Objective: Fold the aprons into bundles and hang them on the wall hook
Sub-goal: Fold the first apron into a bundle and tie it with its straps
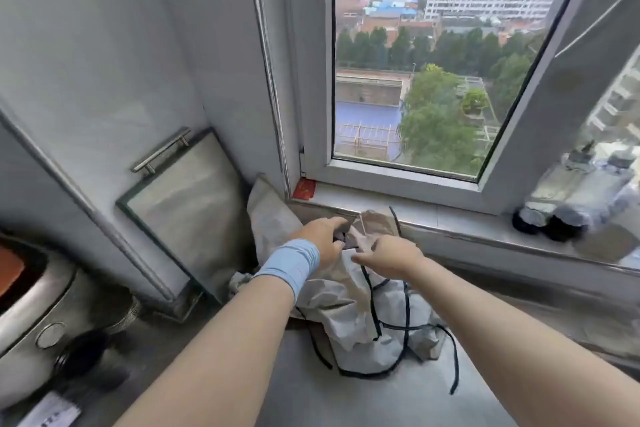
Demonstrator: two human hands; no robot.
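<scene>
While 1 crumpled apron lies centre frame, I have 2 grips on it.
My left hand clutches its top fold; my right hand pinches cloth beside.

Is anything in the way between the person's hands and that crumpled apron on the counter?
Nothing visible. The left hand and right hand both grip the apron at its top, by the window sill. Its black straps trail loose on the counter. No wall hook is in view, so that path cannot be judged.
</scene>
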